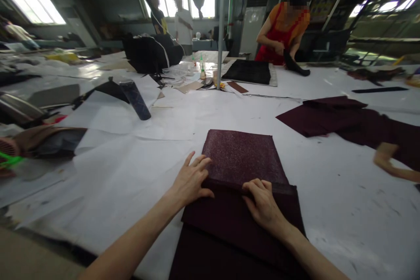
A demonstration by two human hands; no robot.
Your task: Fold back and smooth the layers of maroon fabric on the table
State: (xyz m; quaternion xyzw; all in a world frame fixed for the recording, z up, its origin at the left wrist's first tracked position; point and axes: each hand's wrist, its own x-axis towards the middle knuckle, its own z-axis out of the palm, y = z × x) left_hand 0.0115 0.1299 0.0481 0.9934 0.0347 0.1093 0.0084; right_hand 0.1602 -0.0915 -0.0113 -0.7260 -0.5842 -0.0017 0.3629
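Note:
A dark maroon fabric panel (pixel 243 153) with a shiny, speckled surface lies flat in front of me. Over its near part lies a duller maroon fabric piece (pixel 229 218), its far edge running across the panel. My left hand (pixel 193 179) is at the left end of that edge, fingers spread and thumb apart, resting on the material. The fingers of my right hand (pixel 262 201) are curled and pinch the same edge right of centre. Closest to me, darker fabric (pixel 203 256) extends beneath the duller piece.
The white-covered table (pixel 328 210) surrounds the work. More maroon fabric (pixel 337 118) lies at the right, near another person's forearm (pixel 390 162). A dark roll (pixel 135 99) lies left. Beyond a metal pole (pixel 222 26), a person in a red apron (pixel 278 30) handles a black piece.

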